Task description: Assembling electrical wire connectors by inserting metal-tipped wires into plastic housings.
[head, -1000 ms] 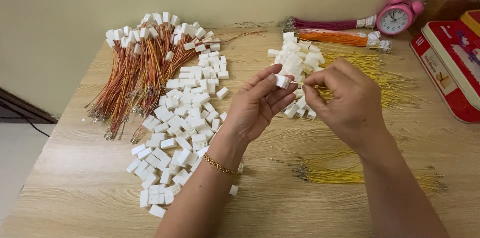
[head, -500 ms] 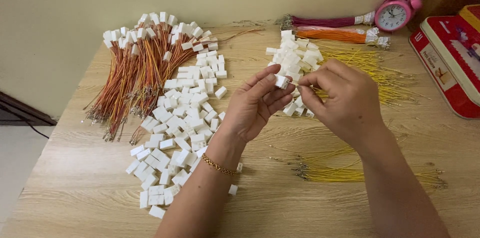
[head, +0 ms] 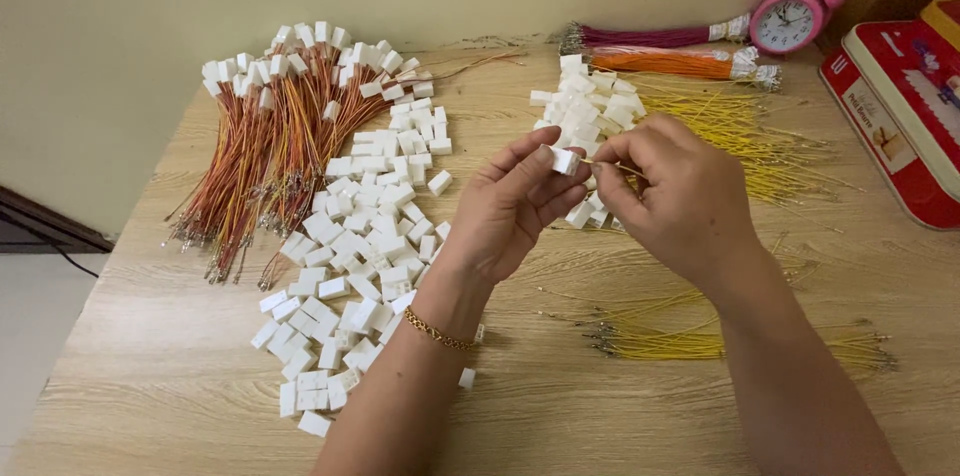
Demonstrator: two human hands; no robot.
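**Hands meet over one white connector and one yellow wire**

Left hand point(head: 515, 206) is closed in a pinch on a small white connector housing point(head: 564, 160), thumb and forefinger holding it just above the wooden table point(head: 560, 416). Right hand point(head: 675, 196) is closed too, its fingertips gripping a thin yellow wire point(head: 612, 167) whose tip points at the housing and sits touching or just beside it; which cavity it faces is too small to tell.

To do this well, I judge that the housing should be kept steady with its open face turned toward the wire, and the wire gripped close to its metal end so that it does not bend. A straight push along the cavity looks safer than an angled one.

Behind the hands lies a heap of white housings with yellow wires point(head: 590, 106), and loose yellow wires point(head: 740, 344) lie near the right forearm. Bare white housings point(head: 350, 266) spread out to the left, beside bundles of orange and red wired connectors point(head: 270, 146). A pink alarm clock point(head: 790, 21) and a red tin point(head: 900, 106) stand well apart at the far right.
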